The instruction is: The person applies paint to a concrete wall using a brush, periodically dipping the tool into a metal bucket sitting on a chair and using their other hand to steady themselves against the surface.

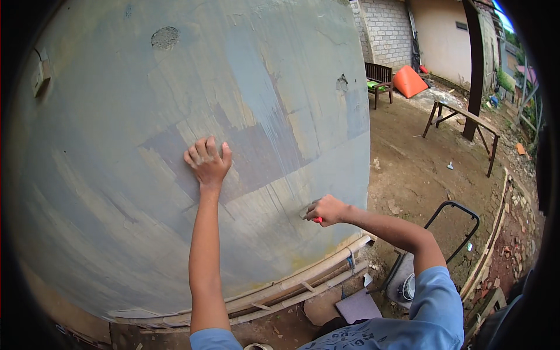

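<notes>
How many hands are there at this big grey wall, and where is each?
2. The left hand rests against the wall, near its middle; the right hand, lower and further right, holds a red-handled tool at the wall. No other hands show.

A grey-blue plastered wall (192, 105) stands upright, streaked pale yellow, with a purplish-grey patch (254, 154) across its middle and rough pits near its top (165, 38) and right (342, 83) edges. A red-handled hand tool (317, 220), mostly hidden from view, sits toward the wall's lower right corner.
</notes>
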Demonstrator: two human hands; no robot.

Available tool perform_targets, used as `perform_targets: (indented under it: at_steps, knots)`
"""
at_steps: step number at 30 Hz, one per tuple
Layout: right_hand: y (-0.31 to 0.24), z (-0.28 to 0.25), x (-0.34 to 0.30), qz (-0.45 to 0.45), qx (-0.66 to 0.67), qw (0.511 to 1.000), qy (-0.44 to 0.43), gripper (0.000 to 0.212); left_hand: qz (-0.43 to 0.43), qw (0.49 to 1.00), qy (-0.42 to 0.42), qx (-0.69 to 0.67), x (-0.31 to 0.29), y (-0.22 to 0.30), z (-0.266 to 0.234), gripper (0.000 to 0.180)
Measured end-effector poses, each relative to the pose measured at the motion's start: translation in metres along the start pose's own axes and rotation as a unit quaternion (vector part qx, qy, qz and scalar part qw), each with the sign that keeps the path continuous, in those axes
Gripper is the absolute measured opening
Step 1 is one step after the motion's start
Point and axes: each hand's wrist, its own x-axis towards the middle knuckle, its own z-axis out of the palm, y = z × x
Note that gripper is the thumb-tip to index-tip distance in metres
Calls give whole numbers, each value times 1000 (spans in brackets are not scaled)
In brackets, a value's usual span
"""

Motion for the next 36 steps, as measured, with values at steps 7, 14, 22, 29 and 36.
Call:
perform_targets:
  at_steps: [7,14,22,29,36]
  knots:
    - [-17,-261,128,-16,-30,983,180,12,1,1000,-6,9,-7,-8,-5,31]
    - [-13,-411,195,-167,-208,833,485,25,1,1000,20,3,1,1,3,29]
    - [23,-76,45,-67,-227,916,323,26,10,1000,10,22,-6,-12,-8,28]
    - [14,35,-53,46,-7,999,-27,23,-1,1000,9,11,-1,1,1,30]
    - [7,-267,117,-32,30,988,151,15,12,1000,-6,28,-5,-13,-5,31]
